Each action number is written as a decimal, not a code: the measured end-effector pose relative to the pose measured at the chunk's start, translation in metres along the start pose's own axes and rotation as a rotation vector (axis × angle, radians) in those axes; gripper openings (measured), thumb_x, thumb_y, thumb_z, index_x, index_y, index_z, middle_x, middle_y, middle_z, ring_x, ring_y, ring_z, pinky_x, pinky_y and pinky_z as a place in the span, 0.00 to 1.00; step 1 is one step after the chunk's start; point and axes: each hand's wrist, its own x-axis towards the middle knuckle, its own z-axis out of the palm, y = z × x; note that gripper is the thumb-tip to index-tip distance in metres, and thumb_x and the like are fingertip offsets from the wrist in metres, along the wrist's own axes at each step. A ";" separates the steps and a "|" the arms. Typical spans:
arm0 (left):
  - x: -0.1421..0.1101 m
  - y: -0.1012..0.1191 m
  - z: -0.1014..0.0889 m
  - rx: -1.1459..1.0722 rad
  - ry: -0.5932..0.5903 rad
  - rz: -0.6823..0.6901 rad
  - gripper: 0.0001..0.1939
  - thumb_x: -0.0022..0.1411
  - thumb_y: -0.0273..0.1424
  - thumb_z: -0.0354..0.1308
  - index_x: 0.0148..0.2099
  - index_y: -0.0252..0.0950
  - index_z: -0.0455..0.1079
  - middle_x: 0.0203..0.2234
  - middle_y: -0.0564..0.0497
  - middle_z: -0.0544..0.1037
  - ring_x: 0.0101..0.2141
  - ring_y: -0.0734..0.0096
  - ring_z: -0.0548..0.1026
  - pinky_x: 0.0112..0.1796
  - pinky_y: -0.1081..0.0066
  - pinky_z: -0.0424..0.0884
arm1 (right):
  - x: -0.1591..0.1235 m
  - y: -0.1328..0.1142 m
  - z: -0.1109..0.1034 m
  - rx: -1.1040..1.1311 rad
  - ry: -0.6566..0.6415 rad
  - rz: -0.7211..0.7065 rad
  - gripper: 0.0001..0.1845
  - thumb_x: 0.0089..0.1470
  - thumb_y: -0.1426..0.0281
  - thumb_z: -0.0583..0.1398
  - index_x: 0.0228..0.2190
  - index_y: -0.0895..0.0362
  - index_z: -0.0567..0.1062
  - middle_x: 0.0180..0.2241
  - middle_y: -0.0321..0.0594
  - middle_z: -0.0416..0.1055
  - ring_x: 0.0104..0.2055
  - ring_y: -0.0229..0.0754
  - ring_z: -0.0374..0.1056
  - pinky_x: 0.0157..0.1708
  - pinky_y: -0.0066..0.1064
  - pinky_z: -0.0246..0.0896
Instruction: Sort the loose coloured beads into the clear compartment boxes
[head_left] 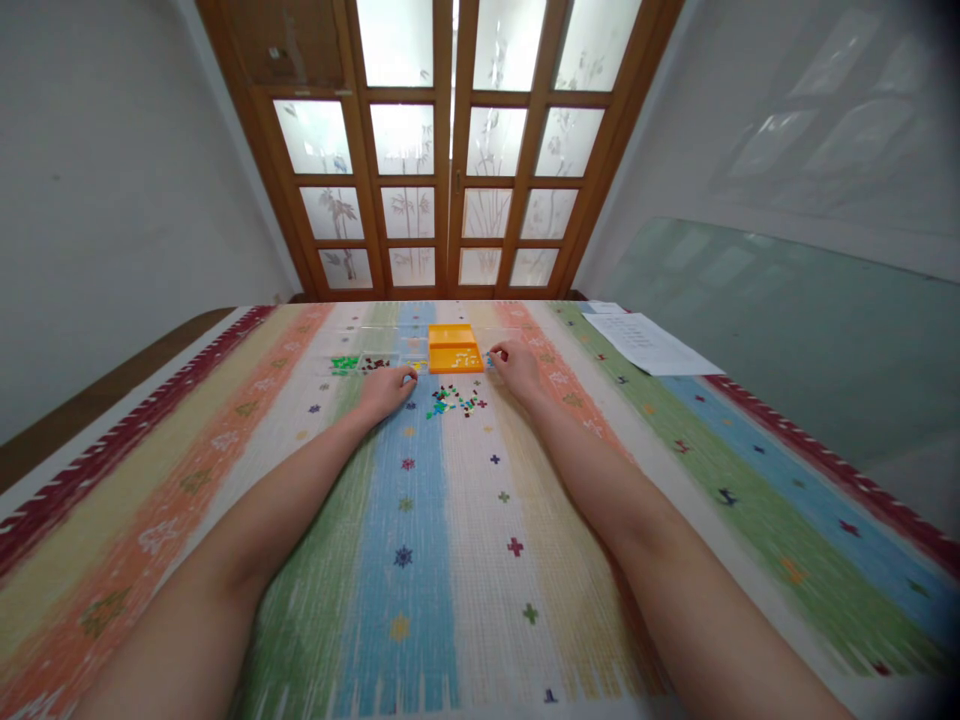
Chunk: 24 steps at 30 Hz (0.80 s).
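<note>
My left hand [388, 389] rests on the cloth just in front of the clear boxes, its fingers curled together near the small yellow pieces [418, 366]. Whatever those fingers may hold is hidden. To the right of the orange box [430, 362], my right hand [514, 364] has its thumb and fingertips pinched over a few small blue pieces [489, 361]. Anything in that pinch is too small to name. White pieces [468, 358] lie inside the orange box, whose lid stands raised behind. Between my hands, nearer me, is a loose pile of mixed coloured pieces [454, 402].
Left of the orange box, clear boxes hold green pieces [345, 365] and dark brown pieces [376, 363]. Paper sheets [649, 343] lie at the back right of the striped tablecloth [480, 620]. Wood-framed glass doors [450, 180] stand behind the table.
</note>
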 end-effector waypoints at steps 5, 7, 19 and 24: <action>0.002 -0.013 -0.005 -0.001 0.036 -0.072 0.16 0.72 0.39 0.55 0.53 0.44 0.81 0.38 0.47 0.85 0.41 0.57 0.80 0.43 0.66 0.69 | 0.000 0.001 -0.001 -0.028 0.003 -0.015 0.08 0.64 0.69 0.62 0.37 0.56 0.82 0.35 0.43 0.76 0.40 0.46 0.68 0.40 0.34 0.57; 0.004 -0.019 -0.006 -0.012 0.057 -0.090 0.17 0.72 0.38 0.54 0.53 0.43 0.81 0.38 0.47 0.85 0.41 0.57 0.80 0.43 0.66 0.69 | -0.001 0.002 -0.001 -0.037 0.016 0.020 0.08 0.63 0.70 0.61 0.38 0.56 0.82 0.35 0.43 0.76 0.40 0.46 0.68 0.40 0.34 0.57; 0.012 -0.058 -0.011 -0.038 0.147 -0.264 0.18 0.72 0.41 0.54 0.53 0.43 0.82 0.43 0.46 0.86 0.44 0.55 0.81 0.42 0.66 0.70 | -0.008 -0.009 0.008 -0.054 -0.040 0.005 0.09 0.63 0.70 0.61 0.40 0.54 0.83 0.37 0.42 0.78 0.40 0.46 0.69 0.40 0.34 0.58; 0.013 -0.062 -0.011 -0.048 0.160 -0.288 0.17 0.72 0.40 0.54 0.52 0.44 0.82 0.42 0.47 0.86 0.44 0.56 0.81 0.40 0.66 0.70 | -0.010 -0.014 0.008 -0.054 -0.076 -0.013 0.10 0.64 0.70 0.60 0.41 0.54 0.83 0.39 0.43 0.79 0.41 0.46 0.69 0.42 0.34 0.59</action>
